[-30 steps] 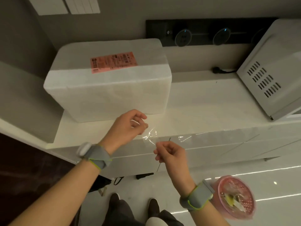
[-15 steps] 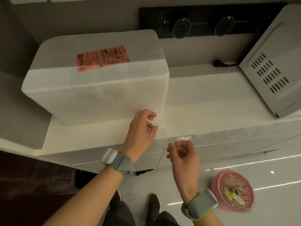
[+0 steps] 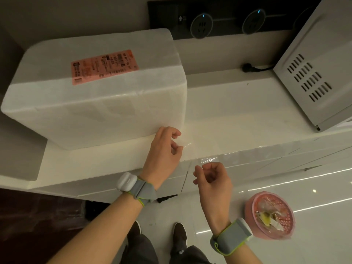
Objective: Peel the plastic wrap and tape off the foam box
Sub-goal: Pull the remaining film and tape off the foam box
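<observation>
— Foam box [image 3: 99, 103] first: where is it?

— On the white counter [image 3: 238, 115], at its left end, pushed back toward the wall; a pink shipping label [image 3: 104, 66] lies flat on its lid; glossy clear wrap [image 3: 133, 96] shows as a shiny crease along the front upper edge.

— And the hands?

— Left hand [image 3: 163, 149] is at the box's lower right front corner, fingers curled, thumb and forefinger pinched close on a thin clear strip [image 3: 185, 145] (it only shows as a bright glint just right of the fingertips); whether that strip runs on to the box I cannot tell.

— The right one?

— Right hand [image 3: 211, 178] hangs below the counter's front edge, near the left hand but not touching it; fingers bent loosely inward, half closed; a second glint of clear film [image 3: 208, 160] sits just above its fingertips, and I cannot tell if the hand has hold of it.

— Anything else around?

— A white microwave [image 3: 314, 73] stands on the counter's right end, well apart from the box; a black socket panel [image 3: 219, 18] is on the wall behind; a pink perforated basket [image 3: 270, 214] with scraps in it stands on the glossy floor by the right wrist; grey bands [image 3: 141, 189] are strapped on both wrists.
</observation>
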A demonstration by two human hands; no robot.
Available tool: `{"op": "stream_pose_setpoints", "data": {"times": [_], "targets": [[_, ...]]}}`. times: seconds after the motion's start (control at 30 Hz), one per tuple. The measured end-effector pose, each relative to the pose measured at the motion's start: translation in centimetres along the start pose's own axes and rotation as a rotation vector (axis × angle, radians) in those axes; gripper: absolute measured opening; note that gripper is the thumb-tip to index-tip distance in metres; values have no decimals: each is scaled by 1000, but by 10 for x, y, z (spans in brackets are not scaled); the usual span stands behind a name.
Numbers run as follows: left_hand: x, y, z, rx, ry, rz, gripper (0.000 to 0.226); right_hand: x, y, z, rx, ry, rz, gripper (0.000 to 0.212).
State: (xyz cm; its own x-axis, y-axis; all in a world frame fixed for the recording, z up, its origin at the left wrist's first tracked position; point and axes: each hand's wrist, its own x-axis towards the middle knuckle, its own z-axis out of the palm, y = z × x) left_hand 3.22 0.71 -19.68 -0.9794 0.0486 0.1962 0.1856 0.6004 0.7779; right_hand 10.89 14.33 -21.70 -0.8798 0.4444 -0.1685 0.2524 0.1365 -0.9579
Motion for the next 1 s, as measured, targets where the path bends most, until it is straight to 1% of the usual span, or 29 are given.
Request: {"op": "stream_pose_setpoints", "data": {"times": [0.1, 0.23, 0.33, 0.4, 0.47, 0.53, 0.57, 0.73, 1.0], "targets": [[1, -1, 1, 25, 3, 1, 33, 1, -1, 0, 6, -7, 5, 13], [1, -3, 0, 115, 93, 3, 30, 2, -2, 0, 6, -13, 9, 13], [-7, -4, -1, 282, 164, 119, 27, 3, -2, -1, -1, -17, 6, 13], [-19, -5, -2, 352, 104, 273, 28, 4, -2, -1, -7, -18, 2, 14], [-32, -8, -1, 426, -36, 361, 39, 4, -3, -1, -7, -24, 0, 14], [-41, -10, -1, 517, -151, 353, 49, 4, -3, -1, 1, -35, 2, 14], [-43, -11, -1, 549, -182, 342, 52, 4, -2, -1, 2, -39, 2, 14], [-41, -9, 1, 673, -222, 317, 65, 6, -1, -1, -32, -44, -17, 15], [-37, -2, -1, 766, -321, 250, 89, 3, -3, -1, -94, -38, -28, 19]]}}
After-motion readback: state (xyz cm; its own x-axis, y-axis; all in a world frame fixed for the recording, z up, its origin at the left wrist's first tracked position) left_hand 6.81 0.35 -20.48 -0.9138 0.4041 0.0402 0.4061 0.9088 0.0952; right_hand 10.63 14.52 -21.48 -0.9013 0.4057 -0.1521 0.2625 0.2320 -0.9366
